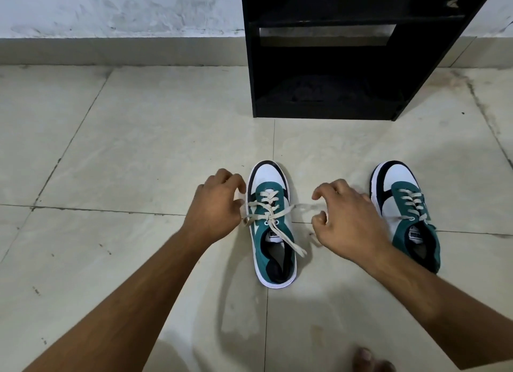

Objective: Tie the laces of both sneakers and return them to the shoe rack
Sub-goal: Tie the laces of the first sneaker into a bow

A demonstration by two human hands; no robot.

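Two teal, white and black sneakers stand on the tiled floor, toes pointing away from me. The left sneaker has cream laces crossed over its tongue, with ends spread to both sides. My left hand pinches the lace end at the shoe's left side. My right hand is just right of that shoe, fingers curled around the blurred right lace end. The right sneaker sits partly behind my right wrist, its laces threaded but loose. The black shoe rack stands beyond the shoes.
The rack stands against a white wall with a grey skirting strip. Something dark lies on its bottom shelf. Pale floor tiles spread to the left. My toes show at the bottom edge.
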